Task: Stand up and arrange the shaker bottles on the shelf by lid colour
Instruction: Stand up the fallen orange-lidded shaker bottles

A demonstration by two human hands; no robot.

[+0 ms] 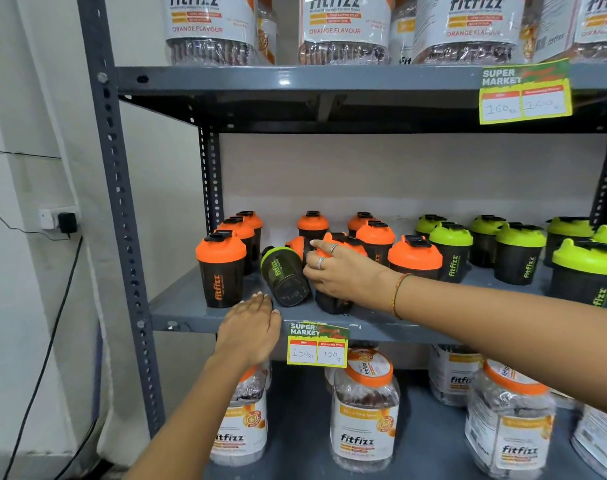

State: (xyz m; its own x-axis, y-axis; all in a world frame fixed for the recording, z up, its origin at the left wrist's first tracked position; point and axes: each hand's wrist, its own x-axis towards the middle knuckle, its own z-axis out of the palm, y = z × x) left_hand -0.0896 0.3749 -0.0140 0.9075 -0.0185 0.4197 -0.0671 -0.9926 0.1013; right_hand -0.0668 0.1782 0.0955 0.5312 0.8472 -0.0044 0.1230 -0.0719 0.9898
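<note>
A green-lid shaker bottle lies tipped over near the shelf front edge, among orange ones. It looks light, hard, smooth and likely to roll. The right hand grips an orange-lid bottle. The left hand is open, holding nothing. Best to grab the bottle's round middle.

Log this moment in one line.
right hand: on orange-lid shaker | left hand: open at shelf edge | green-lid shaker: toppled among orange
</note>
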